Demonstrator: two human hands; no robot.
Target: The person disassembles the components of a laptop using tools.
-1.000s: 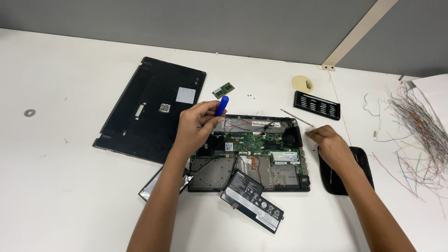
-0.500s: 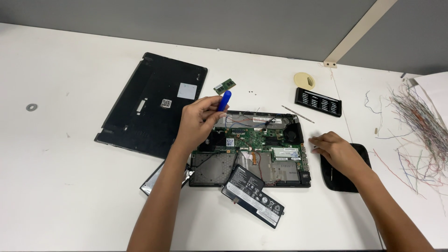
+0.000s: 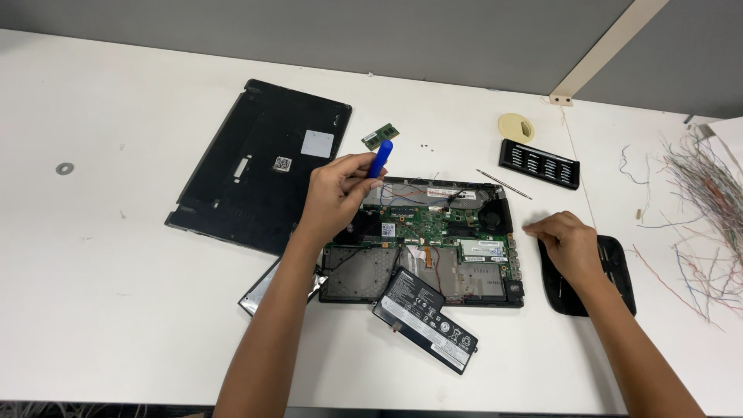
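An opened laptop lies on the white table with its circuit board bare. My left hand hovers over its left rear corner, shut on a blue-handled screwdriver that points down. My right hand rests palm down, fingers loosely curled, on a black tray just right of the laptop; nothing shows in it. A flat black battery lies askew across the laptop's front edge.
The laptop's black bottom cover lies at the left. A green memory module, a black bit holder, a thin metal rod and a cream disc sit behind. Loose coloured wires spread at the right edge.
My right hand has slid from the laptop's right rear corner to the right, onto the black tray. My left hand with the screwdriver has stayed roughly in place.
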